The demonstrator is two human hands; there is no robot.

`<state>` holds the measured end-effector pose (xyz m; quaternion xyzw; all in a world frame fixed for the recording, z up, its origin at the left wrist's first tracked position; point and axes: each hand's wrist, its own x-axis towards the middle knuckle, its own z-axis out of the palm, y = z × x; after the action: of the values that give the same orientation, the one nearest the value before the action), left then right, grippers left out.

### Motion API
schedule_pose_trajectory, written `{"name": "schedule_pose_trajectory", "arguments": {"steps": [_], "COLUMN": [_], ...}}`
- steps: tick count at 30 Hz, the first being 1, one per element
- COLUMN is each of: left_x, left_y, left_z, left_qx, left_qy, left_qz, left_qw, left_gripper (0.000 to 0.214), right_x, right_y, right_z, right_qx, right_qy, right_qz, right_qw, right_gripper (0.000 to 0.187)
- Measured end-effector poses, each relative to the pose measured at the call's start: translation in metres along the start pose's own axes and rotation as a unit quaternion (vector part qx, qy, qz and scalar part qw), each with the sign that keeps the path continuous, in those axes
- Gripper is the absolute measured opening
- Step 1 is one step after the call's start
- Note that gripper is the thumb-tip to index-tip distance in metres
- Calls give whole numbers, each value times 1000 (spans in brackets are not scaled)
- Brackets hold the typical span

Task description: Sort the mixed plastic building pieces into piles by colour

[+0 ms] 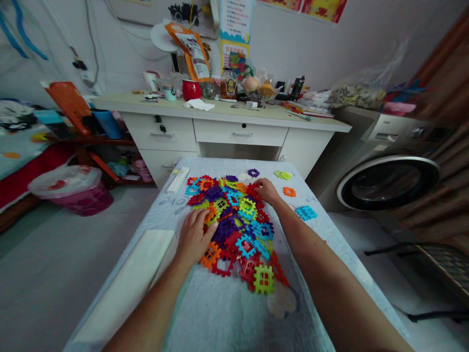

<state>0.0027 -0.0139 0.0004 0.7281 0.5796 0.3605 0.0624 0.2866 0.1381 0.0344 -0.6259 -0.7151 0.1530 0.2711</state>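
A heap of colourful plastic interlocking building pieces [227, 227], notched squares with window-like openings, lies on a cloth-covered table. My left hand [196, 234] rests against the heap's left side, thumb apart from the fingers, touching orange and purple pieces. At the far right of the heap, my right hand [267, 190] has its fingers bent onto a red piece [252, 189]; the fingertips are partly hidden. Apart from the heap, on the right, lie blue pieces [306, 212], an orange piece [289, 191] and a yellow-green piece [283, 174]. A purple ring-shaped piece [253, 172] lies behind.
A long white box [128, 283] lies along the table's left side, with a smaller white box [178, 180] farther back. Beyond stands a white desk [161, 115] with jars and packets. A washing machine [384, 161] is at right, a pink bin [78, 193] at left.
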Motion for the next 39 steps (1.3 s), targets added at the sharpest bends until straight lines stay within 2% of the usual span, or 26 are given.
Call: {"name": "schedule_pose_trajectory", "arguments": {"steps": [4,7,9,11,15,17,20,23,28,31,35,39], "left_x": [0,0,0,0,0,0,-1,0,0,0,1,1], "left_y": [-1,-3,-3,-4,-3,-2,-3,-5,-8,-8,-7,-6], "left_z": [1,1,2,2,1,1,1,3,4,4,4,4], "left_qx": [3,2,2,2,6,9,11,10,7,9,9,9], "left_qy": [2,2,0,0,-1,-1,0,-1,-6,-9,-12,-12], "left_qz": [1,2,4,6,10,11,11,16,14,12,12,10], "left_qw": [1000,1000,1000,1000,1000,1000,1000,1000,1000,1000,1000,1000], "left_gripper": [42,42,43,43,43,42,43,43,45,46,47,45], "right_x": [-21,-34,-41,-47,-71,-90,-117,-134,-137,-138,-151,-179], "right_y": [5,9,13,18,25,26,30,34,34,32,41,58], "right_z": [-11,-14,-16,-19,-33,-44,-60,-66,-57,-61,-96,-134], "right_qx": [103,228,268,242,74,-6,-70,-97,-154,-138,-81,-73], "right_qy": [20,8,28,62,96,63,-37,-80,-80,-82,-80,-116], "right_qz": [27,97,126,127,71,38,-13,-36,-18,-32,-16,8], "right_qw": [994,969,955,960,990,997,997,991,985,986,993,991], "right_gripper": [9,10,13,14,17,22,34,37,47,47,50,41]}}
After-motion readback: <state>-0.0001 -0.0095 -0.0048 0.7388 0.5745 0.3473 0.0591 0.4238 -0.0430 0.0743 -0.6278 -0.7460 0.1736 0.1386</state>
